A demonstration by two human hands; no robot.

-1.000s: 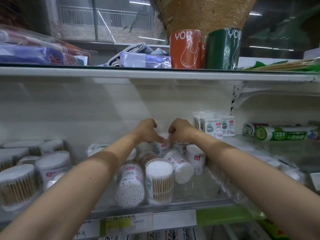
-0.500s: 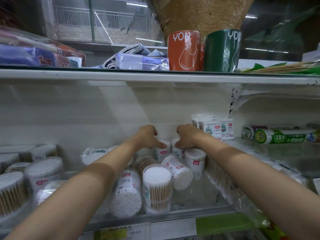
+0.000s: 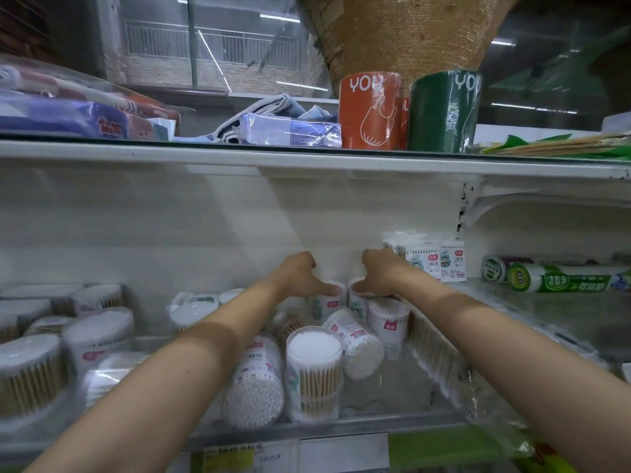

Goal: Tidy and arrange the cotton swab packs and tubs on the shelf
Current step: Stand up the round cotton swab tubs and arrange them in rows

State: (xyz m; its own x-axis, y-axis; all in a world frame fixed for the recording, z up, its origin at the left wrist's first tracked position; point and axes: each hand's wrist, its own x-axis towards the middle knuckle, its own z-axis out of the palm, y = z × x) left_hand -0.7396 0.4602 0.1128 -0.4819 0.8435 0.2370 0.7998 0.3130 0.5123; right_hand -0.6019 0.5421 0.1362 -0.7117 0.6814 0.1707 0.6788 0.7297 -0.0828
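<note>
Several cotton swab tubs crowd the middle of the glass shelf point(image 3: 392, 397). My left hand point(image 3: 300, 274) reaches to the back and grips the top of a white tub point(image 3: 324, 303), thumb along its lid. Beside it, my right hand point(image 3: 379, 273) grips the top of a second back tub point(image 3: 356, 305). In front, one tub with wooden sticks point(image 3: 314, 370) stands upright, and two tubs point(image 3: 254, 384) point(image 3: 355, 343) lie on their sides. Another white tub point(image 3: 389, 320) stands upright to the right. Flat swab packs point(image 3: 433, 349) lie along the right.
Larger swab tubs point(image 3: 97, 336) fill the shelf's left side. Small boxed packs point(image 3: 440, 261) stand at the back right, and green rolls point(image 3: 560, 279) lie further right. The upper shelf point(image 3: 307, 162) hangs close overhead, carrying orange point(image 3: 370, 110) and green point(image 3: 444, 112) rolls.
My hands were close together over one spot at the back; they have spread slightly and each now holds its own tub. The view has tilted a little.
</note>
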